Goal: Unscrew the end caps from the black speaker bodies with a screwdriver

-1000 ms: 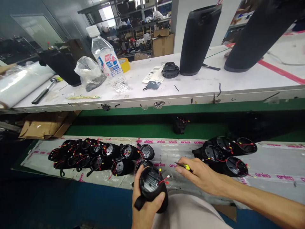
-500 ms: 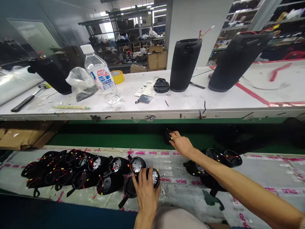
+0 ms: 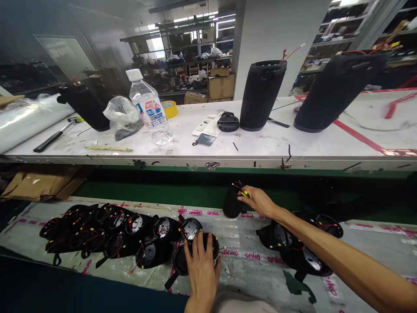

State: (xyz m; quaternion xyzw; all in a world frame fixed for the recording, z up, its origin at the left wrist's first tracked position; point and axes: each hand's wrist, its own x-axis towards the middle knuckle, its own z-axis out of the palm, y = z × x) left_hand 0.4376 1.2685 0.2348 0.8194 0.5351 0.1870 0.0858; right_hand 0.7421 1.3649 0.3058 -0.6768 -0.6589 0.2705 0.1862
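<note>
My left hand [image 3: 201, 265], fingers spread, rests on a black cylindrical unit [image 3: 179, 261] at the right end of a group of similar units with red wires. My right hand [image 3: 259, 201] pinches the top of a dark upright cylinder [image 3: 232, 202] by its rim or wires; a yellow piece shows at the fingertips. That cylinder stands at the far edge of the plastic-covered surface. Under my right forearm lie several more black units [image 3: 278, 234], partly hidden by the arm.
A white shelf [image 3: 195, 152] runs across above the work surface. On it stand a water bottle [image 3: 151, 108], yellow tape [image 3: 170, 109], a hammer [image 3: 54, 137], a round black part [image 3: 228, 121] and tall black cylinders [image 3: 263, 95]. Cardboard [image 3: 39, 182] lies at the left.
The dark cylinder at my right hand has come out from beneath the shelf toward me and shows more fully. The view has shifted slightly, while my left hand stays on the units.
</note>
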